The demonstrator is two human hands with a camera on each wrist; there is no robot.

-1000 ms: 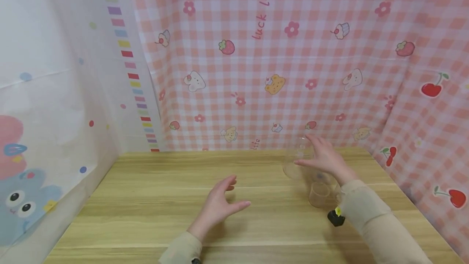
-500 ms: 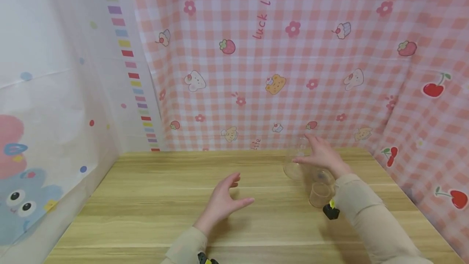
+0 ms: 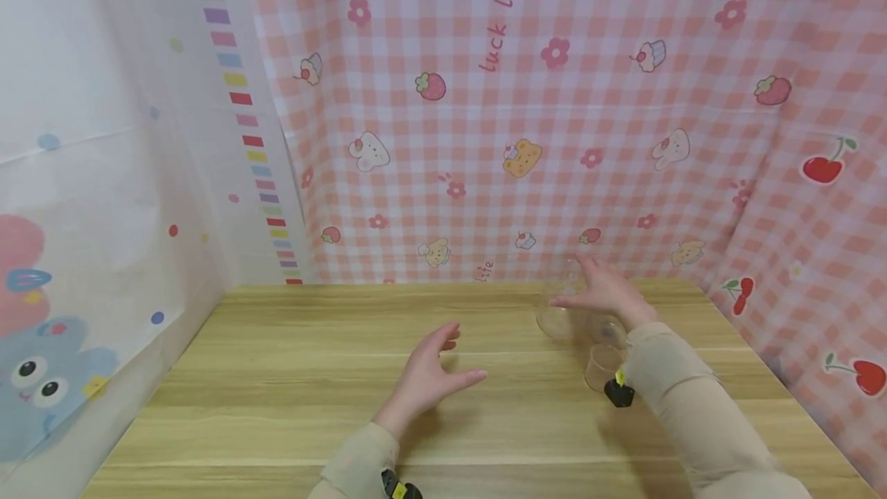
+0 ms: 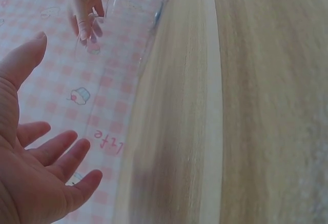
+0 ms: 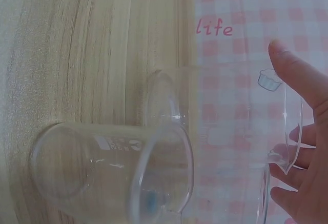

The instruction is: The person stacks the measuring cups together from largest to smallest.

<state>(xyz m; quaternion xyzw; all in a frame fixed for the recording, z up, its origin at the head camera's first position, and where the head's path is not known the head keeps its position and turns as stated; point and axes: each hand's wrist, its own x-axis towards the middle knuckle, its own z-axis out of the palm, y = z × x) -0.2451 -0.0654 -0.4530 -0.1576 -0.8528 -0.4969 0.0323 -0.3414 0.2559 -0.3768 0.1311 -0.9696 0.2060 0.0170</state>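
Tall beaker (image 5: 225, 116), one of three clear vessels visible, set upright toward the rear right of your desk (image 3: 333, 376). Its wall is colourless and transparent, so that the checked cloth (image 3: 450, 129) shows through it; the rim bears a pouring lip. Shorter beaker (image 5: 113, 167): one, just beside your right sleeve (image 3: 693, 406), with white printed marks too blurred to read. Third vessel (image 3: 604, 332): one, behind the shorter beaker and to the right of the tall one, its outline partly indistinct. Hands, two: your right hand (image 3: 608, 291) is released, thumb and fingers spread about the tall beaker's rim, though whether they touch it cannot be told; your left hand (image 3: 424, 376), likewise released, is well apart from all three vessels.
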